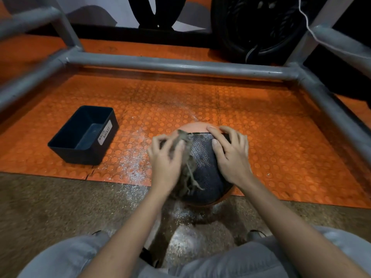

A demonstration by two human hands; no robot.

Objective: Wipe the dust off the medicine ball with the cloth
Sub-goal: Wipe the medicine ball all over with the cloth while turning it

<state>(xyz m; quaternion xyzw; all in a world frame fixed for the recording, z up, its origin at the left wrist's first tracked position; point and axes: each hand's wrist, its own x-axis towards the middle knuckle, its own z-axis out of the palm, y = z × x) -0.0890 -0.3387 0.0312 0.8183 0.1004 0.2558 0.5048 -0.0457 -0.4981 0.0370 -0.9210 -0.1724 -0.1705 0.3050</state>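
Note:
The medicine ball [202, 157], black textured panels with orange panels, rests on the floor at the edge of the orange mat, straight ahead of my knees. My left hand [165, 159] lies against the ball's left side, blurred, gripping a frayed grey-brown cloth [187, 167] whose loose threads hang down over the black panel. My right hand [230, 153] is spread flat on the ball's right side, fingers apart over its top.
A black bin [66, 145] labelled waste basket stands on the orange studded mat [261, 137] to the left. White dust [132, 167] speckles the mat and floor around the ball. Grey metal frame tubes [180, 65] run behind and along both sides. A black tyre [261, 27] is at the back.

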